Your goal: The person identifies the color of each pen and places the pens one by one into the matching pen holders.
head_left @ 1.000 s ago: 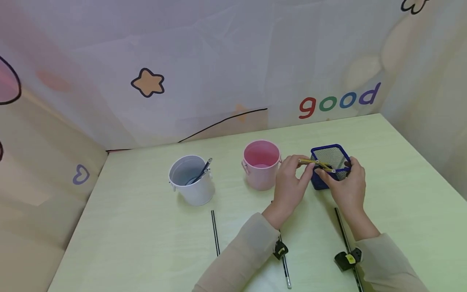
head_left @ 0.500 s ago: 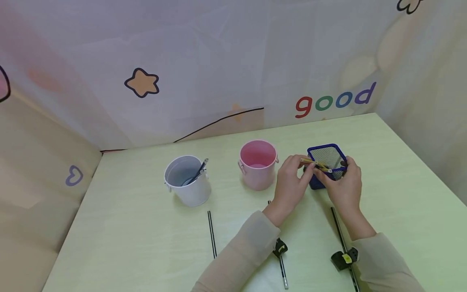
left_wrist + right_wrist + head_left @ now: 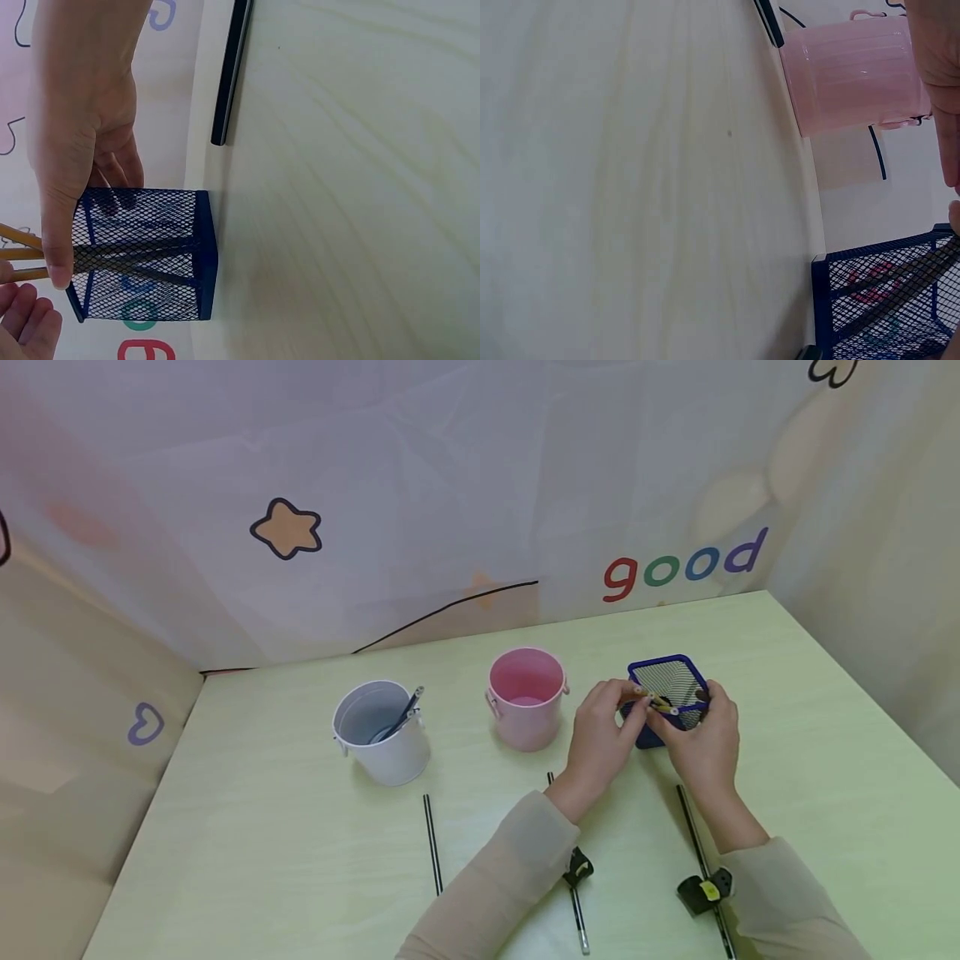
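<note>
A dark blue mesh pencil holder (image 3: 651, 737) stands at the right of the table. My right hand (image 3: 705, 747) grips it at its right side, the thumb over the near rim. Several yellow-ended pencils (image 3: 19, 253) stick out of its top in the left wrist view, and their lower parts show through the mesh (image 3: 142, 259). My left hand (image 3: 600, 735) is at the holder's left rim, pinching the end of one pencil (image 3: 30, 274) between thumb and fingers. In the head view these fingers partly hide the pencil ends.
A pink bucket (image 3: 527, 727) stands left of the holder. Farther left is a white bucket (image 3: 393, 760) with dark pencils (image 3: 405, 714) leaning inside. Three dark striped pencils (image 3: 432, 843) lie on the table, partly under the forearms. A printed cloth wall (image 3: 420, 502) rises behind.
The head view has turned slightly, shifting everything a little left. My left fingers now cover more of the yellow pencil ends. My right hand keeps its grip on the holder.
</note>
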`<state>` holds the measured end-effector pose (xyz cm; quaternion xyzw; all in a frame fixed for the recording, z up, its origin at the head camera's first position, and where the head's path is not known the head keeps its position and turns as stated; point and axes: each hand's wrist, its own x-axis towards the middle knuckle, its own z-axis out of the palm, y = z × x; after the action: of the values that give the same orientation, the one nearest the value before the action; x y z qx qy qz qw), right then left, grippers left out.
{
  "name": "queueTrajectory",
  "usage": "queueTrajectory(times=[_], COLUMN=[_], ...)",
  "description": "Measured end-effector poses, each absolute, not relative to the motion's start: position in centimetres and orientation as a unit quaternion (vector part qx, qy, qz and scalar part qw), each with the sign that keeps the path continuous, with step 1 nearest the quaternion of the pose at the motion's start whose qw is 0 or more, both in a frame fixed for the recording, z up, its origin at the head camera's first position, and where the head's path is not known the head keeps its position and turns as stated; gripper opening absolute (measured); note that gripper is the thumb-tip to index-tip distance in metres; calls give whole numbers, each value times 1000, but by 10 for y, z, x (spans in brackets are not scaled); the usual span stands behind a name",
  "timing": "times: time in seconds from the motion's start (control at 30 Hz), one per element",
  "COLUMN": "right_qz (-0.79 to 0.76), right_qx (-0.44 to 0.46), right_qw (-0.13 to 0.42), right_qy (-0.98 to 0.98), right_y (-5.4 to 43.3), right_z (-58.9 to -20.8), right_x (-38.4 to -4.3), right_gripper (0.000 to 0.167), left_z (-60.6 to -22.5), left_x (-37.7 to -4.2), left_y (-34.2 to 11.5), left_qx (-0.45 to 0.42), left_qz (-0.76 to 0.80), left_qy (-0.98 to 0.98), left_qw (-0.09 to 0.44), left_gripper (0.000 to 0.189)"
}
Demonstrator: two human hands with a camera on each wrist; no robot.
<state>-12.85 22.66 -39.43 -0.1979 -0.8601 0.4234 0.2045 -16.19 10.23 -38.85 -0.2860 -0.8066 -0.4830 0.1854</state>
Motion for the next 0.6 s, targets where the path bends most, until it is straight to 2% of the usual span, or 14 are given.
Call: queueTrajectory(times=[0.2, 0.6], right_qz=[423, 430], right_qx=[-194, -205], right_qw=[206, 190], right_qy=[-861, -859], right_y=[226, 228], right_z=[-395, -396], right_x=[-129, -131], right_gripper=[80, 82], left_z=[-389, -386], left_x=[-161, -156], left_y=[101, 98], left_qx=[-285, -274], left_qz=[-482, -502], left_qy=[-807, -807], left_qw=[189, 146], left_gripper=[14, 23])
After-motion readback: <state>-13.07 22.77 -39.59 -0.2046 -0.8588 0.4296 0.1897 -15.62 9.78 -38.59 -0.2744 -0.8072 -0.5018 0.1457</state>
